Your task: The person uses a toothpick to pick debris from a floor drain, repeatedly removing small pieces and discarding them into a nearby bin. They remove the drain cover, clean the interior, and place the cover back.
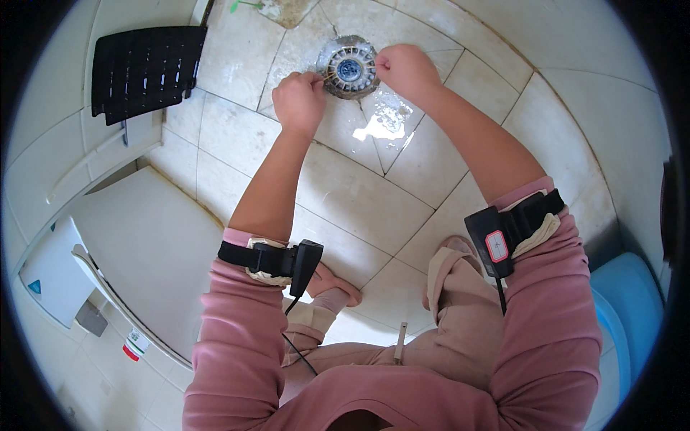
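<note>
A round floor drain with a slotted ring (pixel 352 52) and a blue centre lies in the wet tiled floor (pixel 372 199) before me. My left hand (pixel 299 102) is at the drain's left edge, its thumb and fingertips pinched on a thin yellowish strand or stick. At the right edge, my right hand (pixel 408 70) has its fingers curled and pinched on a similar thin, light piece that reaches over the ring. What exactly these thin pieces are is too small to tell. Water glistens on the tiles just below the drain.
A black slatted panel (pixel 148 70) stands out from the wall at the upper left. Below it is a white cabinet or appliance (pixel 145 231). A light blue plastic basin (pixel 628 307) is at the right. A green sprig (pixel 248 4) lies near the top edge.
</note>
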Motion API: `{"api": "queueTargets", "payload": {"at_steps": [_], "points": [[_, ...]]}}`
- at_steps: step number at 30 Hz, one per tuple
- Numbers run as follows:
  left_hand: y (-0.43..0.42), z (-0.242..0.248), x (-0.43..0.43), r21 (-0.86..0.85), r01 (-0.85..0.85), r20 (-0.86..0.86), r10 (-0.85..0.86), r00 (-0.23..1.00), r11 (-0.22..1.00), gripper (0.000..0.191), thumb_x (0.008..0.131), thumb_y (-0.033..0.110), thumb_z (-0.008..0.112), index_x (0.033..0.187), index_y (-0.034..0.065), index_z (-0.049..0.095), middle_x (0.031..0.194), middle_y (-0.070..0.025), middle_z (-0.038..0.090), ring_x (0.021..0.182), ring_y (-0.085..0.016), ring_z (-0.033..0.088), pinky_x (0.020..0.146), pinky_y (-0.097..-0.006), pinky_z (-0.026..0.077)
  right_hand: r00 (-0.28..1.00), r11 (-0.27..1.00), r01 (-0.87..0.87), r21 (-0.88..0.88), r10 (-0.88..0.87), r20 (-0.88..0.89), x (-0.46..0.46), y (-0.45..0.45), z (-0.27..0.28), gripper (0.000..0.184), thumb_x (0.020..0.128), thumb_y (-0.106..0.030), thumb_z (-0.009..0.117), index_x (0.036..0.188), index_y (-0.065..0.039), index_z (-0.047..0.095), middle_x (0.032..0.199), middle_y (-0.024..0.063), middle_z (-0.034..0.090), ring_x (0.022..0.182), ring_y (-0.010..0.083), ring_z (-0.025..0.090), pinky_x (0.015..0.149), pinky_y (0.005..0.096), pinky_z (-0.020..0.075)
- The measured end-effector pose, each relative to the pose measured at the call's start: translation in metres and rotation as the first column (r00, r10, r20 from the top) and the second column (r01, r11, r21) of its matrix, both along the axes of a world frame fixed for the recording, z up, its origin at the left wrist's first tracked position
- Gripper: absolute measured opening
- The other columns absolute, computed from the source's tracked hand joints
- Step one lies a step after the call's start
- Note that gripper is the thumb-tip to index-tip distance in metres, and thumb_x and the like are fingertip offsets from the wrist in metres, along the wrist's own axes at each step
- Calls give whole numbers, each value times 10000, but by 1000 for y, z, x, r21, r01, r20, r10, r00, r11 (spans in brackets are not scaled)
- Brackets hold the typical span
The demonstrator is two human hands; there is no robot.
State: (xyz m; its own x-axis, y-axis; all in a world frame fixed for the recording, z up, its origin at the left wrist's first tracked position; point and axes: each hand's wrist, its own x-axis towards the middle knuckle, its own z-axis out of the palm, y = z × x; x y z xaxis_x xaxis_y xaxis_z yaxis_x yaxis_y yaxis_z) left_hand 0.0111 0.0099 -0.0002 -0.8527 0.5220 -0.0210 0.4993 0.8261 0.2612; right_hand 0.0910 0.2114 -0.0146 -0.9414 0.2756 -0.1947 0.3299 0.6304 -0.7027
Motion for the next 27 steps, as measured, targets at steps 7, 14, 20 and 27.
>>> {"api": "queueTargets", "payload": {"at_steps": [7,14,20,27], "points": [[-4,-1,6,55,-84,32,83,996,995,79,753,137,673,798,116,734,785,-98,662,727,-286,633,674,-404,499,997,999,-36,-6,36,66,2,6,7,84,723,-145,617,745,-105,688,791,102,653,760,300,633,655,415,518],[-1,5,10,61,-84,-16,85,996,995,79,743,138,676,786,108,735,776,-97,659,738,-277,630,680,-404,495,996,999,-33,-34,36,78,4,2,12,91,727,-150,625,763,-108,697,779,100,659,745,300,637,651,409,518],[9,9,11,38,-50,-40,52,998,998,82,728,138,672,774,115,736,745,-88,650,730,-274,629,670,-397,489,995,994,-76,85,69,75,0,-6,11,88,720,-158,637,752,-92,686,754,109,653,725,311,632,639,422,512],[20,7,8,-12,-68,-36,67,997,998,98,739,146,653,780,118,738,752,-91,650,720,-277,629,662,-411,490,998,987,-59,147,63,-22,-4,-11,6,66,703,-136,629,692,-79,659,688,120,629,652,320,607,583,421,490]]}}
